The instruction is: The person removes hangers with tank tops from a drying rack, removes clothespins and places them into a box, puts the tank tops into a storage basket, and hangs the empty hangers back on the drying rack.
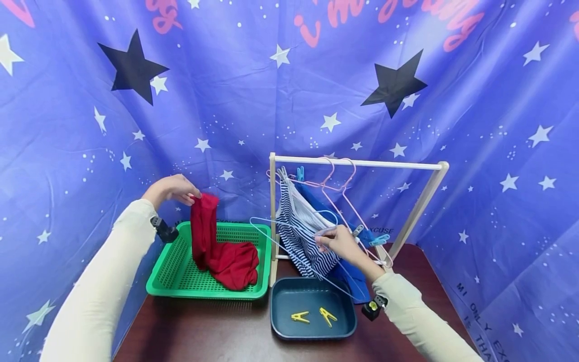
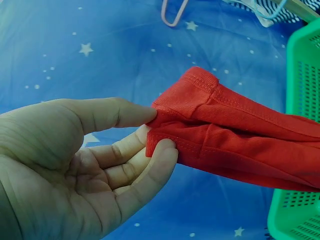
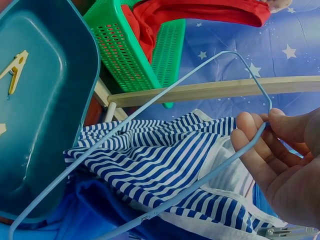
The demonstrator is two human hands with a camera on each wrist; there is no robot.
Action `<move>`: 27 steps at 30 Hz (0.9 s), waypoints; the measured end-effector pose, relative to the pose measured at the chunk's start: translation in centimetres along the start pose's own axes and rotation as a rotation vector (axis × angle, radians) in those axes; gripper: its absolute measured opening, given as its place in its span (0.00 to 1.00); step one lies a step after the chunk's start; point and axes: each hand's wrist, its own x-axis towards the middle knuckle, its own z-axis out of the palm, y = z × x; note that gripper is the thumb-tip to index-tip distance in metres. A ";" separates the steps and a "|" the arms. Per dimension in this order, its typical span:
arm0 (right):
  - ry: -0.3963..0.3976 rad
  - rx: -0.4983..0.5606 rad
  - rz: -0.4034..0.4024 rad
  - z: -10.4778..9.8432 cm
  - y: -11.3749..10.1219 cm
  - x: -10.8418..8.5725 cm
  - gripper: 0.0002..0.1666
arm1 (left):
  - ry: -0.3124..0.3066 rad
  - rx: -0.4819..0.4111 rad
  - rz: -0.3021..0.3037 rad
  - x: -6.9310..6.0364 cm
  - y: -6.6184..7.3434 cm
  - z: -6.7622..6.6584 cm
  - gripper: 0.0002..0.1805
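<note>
My left hand (image 1: 174, 190) pinches one end of a red garment (image 1: 232, 264) between thumb and fingers. The cloth hangs down from there, and its rest lies bunched in a green basket (image 1: 156, 274). A stitched, folded edge of the red cloth (image 2: 200, 102) shows close up in the left wrist view. On the right, my right hand (image 1: 341, 246) holds a light blue wire hanger (image 3: 146, 216) near one bend. This hanger has nothing on it and crosses in front of a blue-and-white striped garment (image 3: 160, 160) on the rack.
A wooden rack with a white bar (image 1: 384, 164) carries pink hangers (image 1: 350, 178). A dark blue garment (image 1: 357, 279) hangs behind the striped one. Blue clips (image 1: 380, 240) grip a hanger. In front, a dark tray (image 1: 282, 329) holds two yellow clothespins (image 1: 326, 315).
</note>
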 end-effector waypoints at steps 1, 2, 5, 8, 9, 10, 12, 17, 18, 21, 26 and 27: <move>0.001 -0.002 0.000 0.0 0.0 0.0 0.13 | 0.002 -0.003 -0.004 0.1 -0.1 0.2 0.25; 0.000 -0.004 0.002 0.1 0.1 0.0 0.12 | 0.003 -0.003 -0.008 0.2 -0.3 0.4 0.25; 0.000 -0.005 0.016 0.2 0.0 0.0 0.12 | 0.014 -0.008 -0.025 0.4 -0.6 0.9 0.24; 0.003 -0.003 0.022 0.2 -0.2 0.1 0.12 | 0.026 -0.015 -0.043 0.6 -1.0 1.3 0.23; 0.006 0.003 0.025 0.3 -0.3 0.1 0.13 | 0.034 -0.015 -0.049 0.7 -1.1 1.5 0.23; 0.008 0.002 0.026 0.3 -0.3 0.2 0.13 | 0.041 -0.017 -0.053 0.8 -1.3 1.6 0.23; 0.009 0.009 0.030 0.4 -0.4 0.1 0.13 | 0.056 -0.024 -0.068 0.9 -1.6 1.9 0.23; -0.008 0.033 0.033 0.5 -0.4 0.0 0.14 | 0.082 -0.074 -0.105 1.3 -2.8 2.5 0.24; -0.008 0.034 0.031 0.5 -0.4 0.0 0.14 | 0.084 -0.084 -0.111 1.4 -3.0 2.6 0.24; -0.001 0.041 0.030 0.4 -0.3 0.0 0.14 | 0.097 -0.108 -0.133 1.7 -3.7 3.0 0.22; 0.008 0.048 0.027 0.3 -0.1 0.2 0.14 | 0.136 -0.113 -0.178 2.3 -4.5 3.8 0.26; 0.007 0.045 0.029 0.3 -0.1 0.1 0.14 | 0.142 -0.112 -0.187 2.4 -4.6 4.0 0.28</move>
